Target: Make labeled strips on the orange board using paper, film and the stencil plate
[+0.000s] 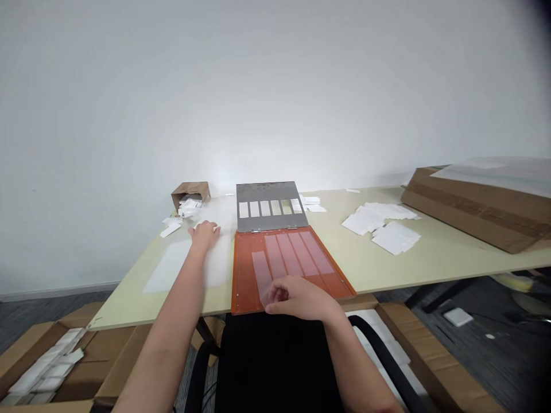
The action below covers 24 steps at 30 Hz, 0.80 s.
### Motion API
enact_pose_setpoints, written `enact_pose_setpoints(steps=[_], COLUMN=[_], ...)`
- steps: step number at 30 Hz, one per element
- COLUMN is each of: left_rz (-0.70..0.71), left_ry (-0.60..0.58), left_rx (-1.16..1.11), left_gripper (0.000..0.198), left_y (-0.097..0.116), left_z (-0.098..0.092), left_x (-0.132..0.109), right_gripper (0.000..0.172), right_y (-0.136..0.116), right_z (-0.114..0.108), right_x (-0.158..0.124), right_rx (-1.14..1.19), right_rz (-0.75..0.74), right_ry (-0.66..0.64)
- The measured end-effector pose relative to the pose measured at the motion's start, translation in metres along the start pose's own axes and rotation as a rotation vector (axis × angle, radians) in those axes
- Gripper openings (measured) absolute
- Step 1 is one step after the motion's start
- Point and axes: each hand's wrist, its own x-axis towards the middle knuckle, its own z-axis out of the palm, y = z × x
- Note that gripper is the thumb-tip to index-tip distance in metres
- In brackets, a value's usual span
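A hinged frame lies in front of me, with an orange base (245,275) and a raised grey metal lid (271,190) cut with several rectangular windows. Several clear plastic strips (297,252) sit side by side in the base. My right hand (297,298) is closed at the near end of another clear strip (260,269), which slants over the left part of the base. My left hand (205,234) is over a pile of translucent white sheets (172,267) left of the frame, its fingers apart. Whether its fingertips touch the sheets cannot be told.
White card pieces (396,236) lie right of the frame, before a large cardboard box (469,203). A small brown box (178,195) spills white pieces at the back left. Open cartons stand below the table (129,304) edge on both sides.
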Motion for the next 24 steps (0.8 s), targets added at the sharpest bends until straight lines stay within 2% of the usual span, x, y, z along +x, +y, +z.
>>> enact_pose_setpoints(steps=[2, 5, 10, 13, 17, 24], left_rz=[0.027, 0.05, 0.031, 0.025, 0.077, 0.053], left_ry=[-0.059, -0.088, -0.008, 0.018, -0.033, -0.053], left_rx=[0.035, 0.061, 0.09, 0.082, 0.042, -0.007], left_gripper=[0.04, 0.048, 0.058, 0.051, 0.054, 0.066], left_y=[0.005, 0.01, 0.016, 0.019, 0.02, 0.022], left_z=[0.003, 0.008, 0.01, 0.008, 0.01, 0.012], left_x=[-0.001, -0.002, -0.006, -0.008, -0.01, -0.013], right_gripper=[0.018, 0.022, 0.034, 0.029, 0.025, 0.049], right_y=[-0.001, -0.001, -0.001, 0.0, -0.003, -0.009], right_z=[0.0, -0.001, 0.0, 0.001, 0.005, 0.021], right_x=[-0.001, -0.002, -0.003, -0.003, -0.003, 0.004], right_rx=[-0.021, -0.051, -0.112, -0.129, -0.214, -0.398], right_rz=[0.0, 0.011, 0.001, -0.034, -0.134, -0.099], right_ry=[0.001, -0.001, -0.028, -0.018, 0.055, 0.097])
